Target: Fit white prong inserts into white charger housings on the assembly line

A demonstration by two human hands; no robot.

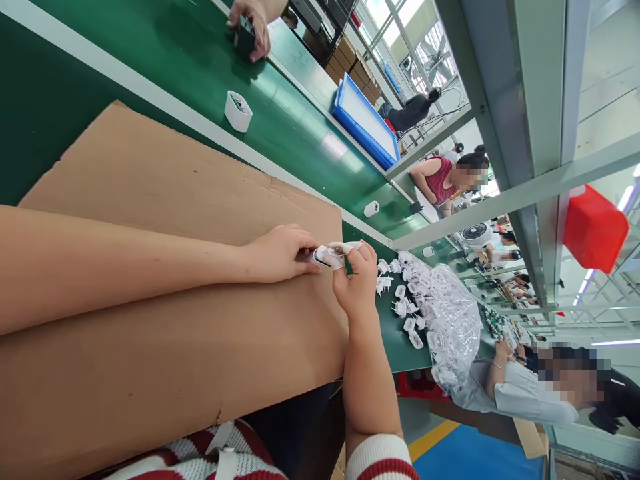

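Above the front end of a brown cardboard sheet (175, 340), both my hands meet at a small white plastic housing (327, 257). My left hand (280, 255) pinches its near end between thumb and fingers. At its far end, my right hand (356, 277) has its fingers curled and closed on it. Something white lies along the right fingertips; whether it is a finger cover or part of the piece, I cannot tell. Just beyond the right hand, several loose white plug housings (409, 325), some with prongs, lie on the green table beside a clear plastic bag (453, 313) full of similar pieces.
A green conveyor belt (300, 120) carries an open white housing (238, 111) and another white piece (371, 209). A co-worker's hand (253, 27) holds a black block (245, 40) over it. A blue tray (365, 127) stands beyond; a person in white (530, 393) sits ahead.
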